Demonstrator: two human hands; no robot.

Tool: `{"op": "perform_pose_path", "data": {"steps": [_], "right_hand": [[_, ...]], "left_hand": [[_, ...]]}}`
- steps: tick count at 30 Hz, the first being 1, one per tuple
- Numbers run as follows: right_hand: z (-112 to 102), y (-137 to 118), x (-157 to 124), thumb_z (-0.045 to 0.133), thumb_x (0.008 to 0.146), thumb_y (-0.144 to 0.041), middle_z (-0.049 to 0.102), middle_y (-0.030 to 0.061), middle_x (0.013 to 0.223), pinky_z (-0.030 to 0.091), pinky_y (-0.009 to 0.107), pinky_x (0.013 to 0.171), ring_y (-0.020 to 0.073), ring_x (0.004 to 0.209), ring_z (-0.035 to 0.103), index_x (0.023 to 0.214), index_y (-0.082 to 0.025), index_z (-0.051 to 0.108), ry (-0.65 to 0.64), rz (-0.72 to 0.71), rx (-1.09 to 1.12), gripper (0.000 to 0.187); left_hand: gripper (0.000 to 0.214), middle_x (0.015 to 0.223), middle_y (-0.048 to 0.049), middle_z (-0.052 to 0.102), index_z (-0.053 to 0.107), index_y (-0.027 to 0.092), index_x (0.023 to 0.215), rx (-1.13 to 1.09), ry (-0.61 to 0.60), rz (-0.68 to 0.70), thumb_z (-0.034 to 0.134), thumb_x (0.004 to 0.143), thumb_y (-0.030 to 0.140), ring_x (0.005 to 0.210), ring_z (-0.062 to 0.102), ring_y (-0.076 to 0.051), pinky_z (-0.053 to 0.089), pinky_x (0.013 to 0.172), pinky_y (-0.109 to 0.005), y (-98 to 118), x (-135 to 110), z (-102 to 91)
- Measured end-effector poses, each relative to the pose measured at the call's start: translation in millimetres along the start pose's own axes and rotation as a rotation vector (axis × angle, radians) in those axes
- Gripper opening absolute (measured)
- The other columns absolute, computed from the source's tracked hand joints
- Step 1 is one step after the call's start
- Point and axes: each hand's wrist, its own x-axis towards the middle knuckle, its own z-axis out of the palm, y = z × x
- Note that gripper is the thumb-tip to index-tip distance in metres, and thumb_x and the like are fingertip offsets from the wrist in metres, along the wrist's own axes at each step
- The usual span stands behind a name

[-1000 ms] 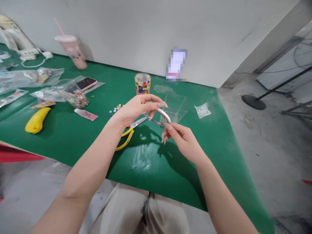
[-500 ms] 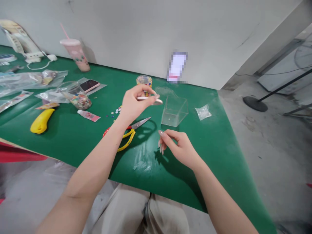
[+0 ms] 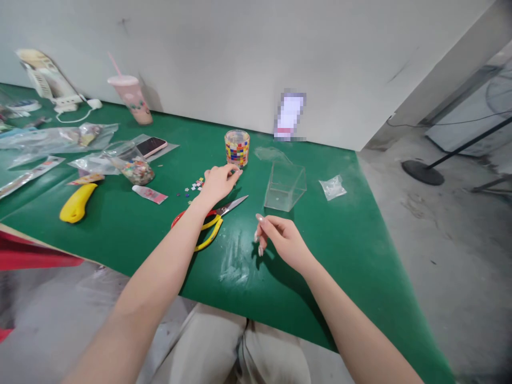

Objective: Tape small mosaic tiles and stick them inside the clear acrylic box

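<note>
Operating from a distance, I am angling my bare left hand (image 3: 218, 184) low over a long green tabletop (image 3: 248, 290), its fingers curling downward beside a clear glass tumbler banded with multicoloured square tiles (image 3: 237, 152). The tumbler is standing upright just beyond the fingertips; whether they are touching it, or pinching anything, I cannot tell. My bare right hand (image 3: 286, 240) is hanging nearer the table's front edge, thumb and fingers loosely parted. Beyond it, a clear, angular plastic box (image 3: 280, 200) is sitting on the tabletop, with a small transparent sachet (image 3: 333, 188) lying to its right. Metal scissors with red and yellow handles (image 3: 230, 207) are lying partly beneath my left forearm (image 3: 176, 250). Small pale and coloured tiles (image 3: 195, 186) are lying loose nearby, between the hand and a pink-and-white tube (image 3: 150, 194).
</note>
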Motion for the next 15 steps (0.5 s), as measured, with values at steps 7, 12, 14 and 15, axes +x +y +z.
{"op": "perform_pose_path", "data": {"steps": [7,12,14,15], "right_hand": [[-12.6,-1.4,9.4,0.065,0.077,-0.08,0.052,-0.0048,0.042,0.053,0.027,0.051,0.0111,0.038,0.052,0.063,-0.02,0.061,0.112,-0.022,0.122,0.062],[-22.5,-0.6,13.8,0.064,0.076,-0.082,0.042,-0.0078,0.037,0.048,0.025,0.043,0.0094,0.033,0.044,0.058,-0.022,0.054,0.168,-0.036,0.158,0.064],[-25.2,-1.0,14.0,0.064,0.075,-0.083,0.036,-0.0095,0.035,0.045,0.024,0.04,0.0086,0.031,0.04,0.057,-0.022,0.05,0.17,-0.036,0.178,0.065],[-26.1,-1.4,13.9,0.064,0.074,-0.084,0.034,-0.01,0.035,0.044,0.024,0.039,0.0084,0.031,0.039,0.056,-0.023,0.049,0.17,-0.036,0.189,0.065]], "left_hand": [[0.025,0.123,-0.0094,0.067,0.067,0.015,0.116,-0.139,-0.06,0.134,0.064,0.1,0.035,0.112,0.066,-0.024,0.056,0.098,-0.048,32.1,-17.8,-1.4],[0.028,0.088,-0.0015,0.068,0.067,0.014,0.098,-0.362,-0.228,0.228,0.059,0.103,0.04,0.073,0.066,-0.013,0.058,0.07,-0.03,60.9,-41.8,1.6],[0.03,0.08,0.0007,0.065,0.066,0.014,0.092,-0.431,-0.29,0.26,0.059,0.103,0.042,0.066,0.062,-0.012,0.056,0.065,-0.028,68.5,-50.4,5.1],[0.032,0.078,0.0013,0.064,0.065,0.014,0.09,-0.464,-0.311,0.269,0.059,0.103,0.043,0.064,0.061,-0.011,0.055,0.063,-0.027,71.3,-53.7,7.0]]}}
